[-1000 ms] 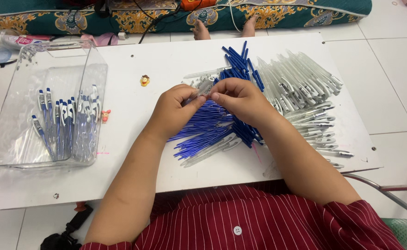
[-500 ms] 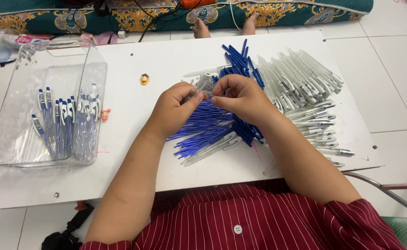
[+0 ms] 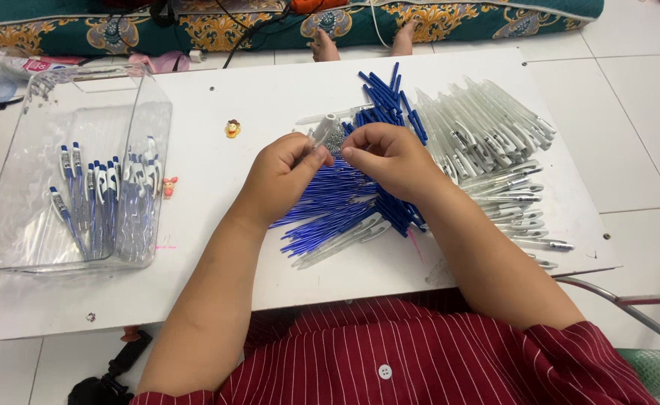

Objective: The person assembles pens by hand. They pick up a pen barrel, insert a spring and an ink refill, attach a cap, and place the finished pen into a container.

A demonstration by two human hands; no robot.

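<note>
Head camera shows the left hand [image 3: 281, 174] and the right hand [image 3: 390, 157] close together, both pinching a white pen barrel [image 3: 321, 131] over a heap of blue refills [image 3: 337, 202] on the white table [image 3: 270, 97]. Clear pen barrels [image 3: 487, 142] lie just beside the right hand. Finished pens [image 3: 94, 199] lie in a clear box [image 3: 15, 195], well apart on the left.

A white tabletop [image 3: 270, 97] carries a clear plastic bin [image 3: 60, 247] at left, blue refills [image 3: 330, 206] in the middle, clear pen barrels [image 3: 487, 135] at right.
</note>
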